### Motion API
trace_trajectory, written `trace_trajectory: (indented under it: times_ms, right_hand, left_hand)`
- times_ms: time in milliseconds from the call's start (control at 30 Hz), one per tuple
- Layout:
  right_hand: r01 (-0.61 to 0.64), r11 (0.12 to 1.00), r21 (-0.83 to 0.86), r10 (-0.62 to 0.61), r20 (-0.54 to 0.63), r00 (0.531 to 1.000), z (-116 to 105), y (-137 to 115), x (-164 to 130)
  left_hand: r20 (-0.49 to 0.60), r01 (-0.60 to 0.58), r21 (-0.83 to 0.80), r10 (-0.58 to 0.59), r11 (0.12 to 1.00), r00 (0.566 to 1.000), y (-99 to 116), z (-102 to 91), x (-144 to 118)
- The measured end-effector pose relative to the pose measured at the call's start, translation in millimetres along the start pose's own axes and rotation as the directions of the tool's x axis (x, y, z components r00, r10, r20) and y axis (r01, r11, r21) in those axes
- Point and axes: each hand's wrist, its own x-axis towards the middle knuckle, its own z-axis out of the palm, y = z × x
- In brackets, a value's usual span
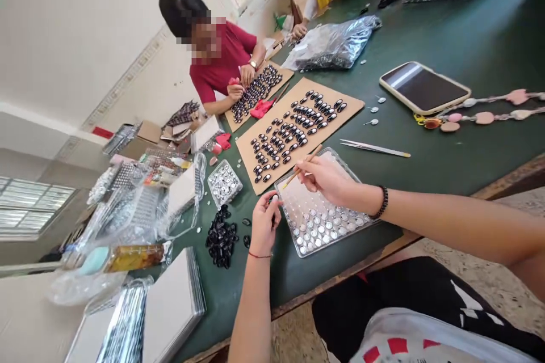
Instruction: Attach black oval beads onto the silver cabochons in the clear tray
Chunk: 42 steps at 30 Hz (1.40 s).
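At a green worktable [447,39], a person's right hand [323,178] pinches a thin wooden stick [301,168] over a clear plastic tray [293,241] of small shiny pieces, the stick's far end reaching toward a cardboard sheet [353,105] lined with rows of dark oval stones. The left hand [264,224], fingers curled together, grips what appears to be one small dark stone just beside the tray's near-left edge, though the piece is too small to make out clearly. A loose pile of dark stones [221,238] lies to the left of that hand, with a small clear box [224,183] of silvery pieces beyond it. Metal tweezers [374,148] rest on the table right of the cardboard, near a phone [424,88]. Across the table, a co-worker in a red shirt [230,59] bends over a second cardboard sheet [283,76] of stones.
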Motion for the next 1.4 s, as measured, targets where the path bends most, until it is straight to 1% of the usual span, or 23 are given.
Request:
trace_trajectory:
  times_ms: [100,167,233,300,367,400,467,600,700,800,867,967,1067,1167,1267,1333,1400]
  right_hand:
    - [0.013,1.0,0.019,-0.014,0.036,0.999,5.2,-5.2,-7.5]
    - [-0.007,1.0,0.024,0.006,0.05,0.999,7.5,-7.3,-11.9]
    - [-0.035,0.999,0.018,0.034,0.059,0.998,9.5,-8.0,-15.5]
    - [-0.062,0.998,0.006,0.061,0.071,0.996,11.7,-7.6,-19.1]
    - [-0.086,0.996,-0.008,0.086,0.092,0.992,13.9,-6.4,-22.8]
    - [-0.096,0.995,-0.016,0.097,0.104,0.99,14.8,-5.8,-24.5]
    - [-0.11,0.993,-0.032,0.113,0.127,0.985,16.1,-4.7,-27.3]
    - [-0.11,0.992,-0.063,0.118,0.148,0.982,17.3,-5.2,-29.2]
    - [-0.075,0.993,-0.089,0.089,0.158,0.984,17.6,-6.4,-28.5]
    - [-0.052,0.993,-0.106,0.069,0.166,0.984,17.4,-4.8,-27.0]
    - [-0.051,0.992,-0.118,0.071,0.174,0.982,16.9,-1.6,-26.0]
    - [-0.049,0.989,-0.137,0.073,0.179,0.981,15.8,3.4,-25.1]
    - [-0.055,0.988,-0.141,0.078,0.167,0.983,14.6,4.3,-24.3]
    - [-0.044,0.989,-0.143,0.065,0.146,0.987,12.9,0.0,-22.6]
    - [-0.032,0.988,-0.153,0.049,0.109,0.993,10.6,-6.2,-20.3]
    - [-0.023,0.986,-0.164,0.038,0.089,0.995,9.1,-9.3,-19.0]
    - [0.001,0.981,-0.194,0.016,0.09,0.996,7.4,-10.0,-17.9]
  left_hand:
    - [-0.03,-0.017,-0.06,0.015,0.998,0.999,4.9,-2.8,1.5]
    - [-0.07,-0.052,-0.055,0.049,0.997,0.996,10.1,-7.0,4.2]
    - [-0.134,-0.102,-0.03,0.097,0.994,0.986,18.0,-14.1,12.2]
    - [-0.213,-0.153,0.077,0.166,0.985,0.963,27.7,-23.0,27.4]
    - [-0.272,-0.167,0.242,0.232,0.956,0.934,36.7,-31.8,49.4]
    - [-0.287,-0.154,0.305,0.245,0.94,0.926,40.1,-35.8,62.4]
    - [-0.308,-0.111,0.379,0.238,0.919,0.921,43.9,-42.3,89.7]
    - [-0.335,0.004,0.501,0.19,0.865,0.923,41.7,-50.5,138.2]
    - [-0.345,0.088,0.562,0.136,0.823,0.929,36.4,-53.2,160.5]
    - [-0.356,0.156,0.569,0.071,0.808,0.932,31.2,-53.3,171.0]
    - [-0.369,0.176,0.539,0.043,0.824,0.928,28.1,-52.1,173.5]
    - [-0.399,0.16,0.439,0.032,0.884,0.917,26.0,-48.6,173.4]
    - [-0.434,0.092,0.283,0.042,0.955,0.9,31.7,-44.0,170.2]
    - [-0.445,0.009,0.069,0.023,0.998,0.895,44.6,-40.8,158.6]
    - [-0.378,0.002,-0.174,-0.069,0.985,0.923,51.2,-39.4,129.6]
    - [-0.3,0.047,-0.311,-0.145,0.949,0.943,46.2,-37.9,100.7]
    - [-0.231,0.1,-0.41,-0.209,0.907,0.95,35.4,-35.6,69.6]
